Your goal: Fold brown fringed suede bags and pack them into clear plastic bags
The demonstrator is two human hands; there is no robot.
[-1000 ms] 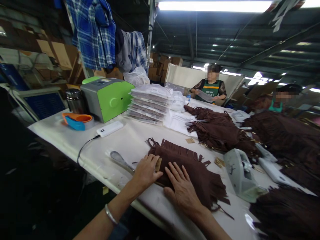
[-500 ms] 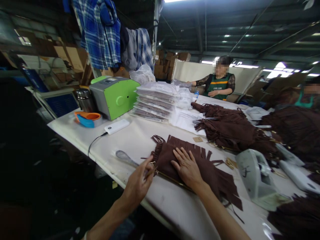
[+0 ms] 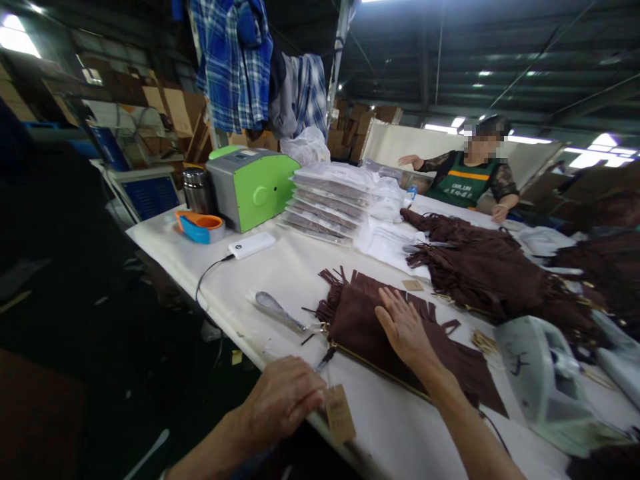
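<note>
A dark brown fringed bag [image 3: 357,327] lies flat on the table, its gold zip along the near edge. My right hand [image 3: 405,327] rests on the bag with fingers stretched out. My left hand [image 3: 287,397] is off the bag's near left corner, fingers curled together at a tan paper hang tag [image 3: 341,415] by the table's edge. Between that hand and the bag's corner is a short dark pull [image 3: 326,359]. A wrapped strap-like piece [image 3: 277,310], grey and shiny, lies beside the bag's left end. What the left fingertips pinch is partly hidden.
On the white table [image 3: 240,280] stand a green and grey machine [image 3: 260,190], a steel flask [image 3: 197,190], a tape roll [image 3: 200,228], a white power bank [image 3: 253,245] and stacked bagged packs [image 3: 325,203]. More brown bags [image 3: 480,267] and a tape dispenser [image 3: 535,367] lie right. A co-worker [image 3: 463,177] stands opposite.
My left hand has drawn from the bag's corner toward the table edge, and the tag now shows at its fingers. My right hand stays on the bag. The view has shifted; the co-worker's arms have spread.
</note>
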